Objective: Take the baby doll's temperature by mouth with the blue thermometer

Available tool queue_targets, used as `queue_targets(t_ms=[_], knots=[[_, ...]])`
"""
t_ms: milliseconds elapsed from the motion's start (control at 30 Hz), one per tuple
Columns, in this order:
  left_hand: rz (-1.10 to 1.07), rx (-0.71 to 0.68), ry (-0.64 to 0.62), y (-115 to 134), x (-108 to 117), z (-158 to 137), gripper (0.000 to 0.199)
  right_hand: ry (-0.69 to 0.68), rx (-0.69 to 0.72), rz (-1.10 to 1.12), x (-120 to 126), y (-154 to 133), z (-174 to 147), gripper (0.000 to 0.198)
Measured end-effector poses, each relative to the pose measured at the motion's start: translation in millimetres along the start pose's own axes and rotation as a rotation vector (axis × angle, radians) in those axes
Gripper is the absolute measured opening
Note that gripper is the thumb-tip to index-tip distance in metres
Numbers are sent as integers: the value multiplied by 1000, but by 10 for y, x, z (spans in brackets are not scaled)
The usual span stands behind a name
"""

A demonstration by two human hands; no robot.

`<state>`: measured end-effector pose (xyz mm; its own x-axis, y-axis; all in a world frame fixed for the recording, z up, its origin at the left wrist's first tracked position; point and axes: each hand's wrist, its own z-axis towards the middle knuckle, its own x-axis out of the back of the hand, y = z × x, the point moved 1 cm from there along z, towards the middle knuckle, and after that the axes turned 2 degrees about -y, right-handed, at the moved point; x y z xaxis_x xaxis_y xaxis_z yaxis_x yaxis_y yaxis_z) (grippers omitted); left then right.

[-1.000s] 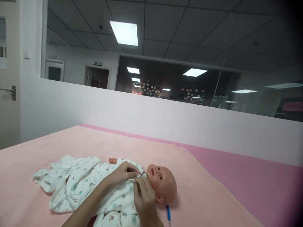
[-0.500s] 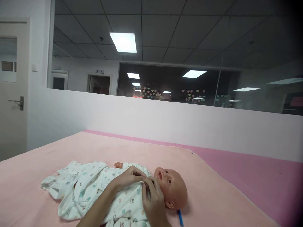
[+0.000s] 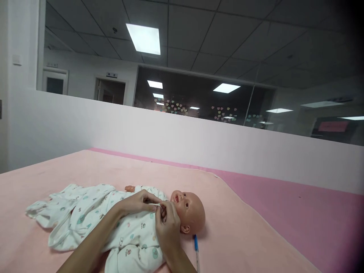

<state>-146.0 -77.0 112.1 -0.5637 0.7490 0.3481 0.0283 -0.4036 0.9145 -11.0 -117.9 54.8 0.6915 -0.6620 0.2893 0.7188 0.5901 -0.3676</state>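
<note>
A baby doll (image 3: 193, 212) lies on its back, its head toward the right and its bare hand showing at the far side. It wears a white baby romper (image 3: 133, 231) printed with small coloured pictures. My left hand (image 3: 139, 201) reaches over the chest and pinches the romper's edge near the neck. Close against it, my right hand (image 3: 168, 223) has bent fingers pinching the same edge just below the doll's chin. Both sets of fingertips nearly meet, and the exact fastening between them is hidden. The romper's lower part spreads out loosely to the left.
A blue-capped pen (image 3: 196, 244) lies beside the doll's head. Under everything is a peach-pink sheet (image 3: 241, 235) over a darker pink surface (image 3: 284, 201). Behind the bed stands a white low wall (image 3: 199, 140) with a large window above it.
The view has tilted and turned right, so the doll and hands appear further left and higher. More of the pen shows. Both hands stay at the romper's neckline.
</note>
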Motion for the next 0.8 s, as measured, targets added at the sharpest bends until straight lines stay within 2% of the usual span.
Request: queue_targets(t_ms=[167,300,467,633,800], knots=[[186,20,162,-78,-17,15,30,-17,-44,6,-11,4,-1,13],[196,41,240,-137,-38,8,28,-49,-48,46,-5,1,1,12],[166,64,257,-198,-9,8,29,-74,-72,80,-28,23,-4,15],[96,-12,258,-248,5,31,23,-89,-123,127,-42,44,8,12],[52,14,257,-239,8,22,20,-92,-138,150,-25,17,22,10]])
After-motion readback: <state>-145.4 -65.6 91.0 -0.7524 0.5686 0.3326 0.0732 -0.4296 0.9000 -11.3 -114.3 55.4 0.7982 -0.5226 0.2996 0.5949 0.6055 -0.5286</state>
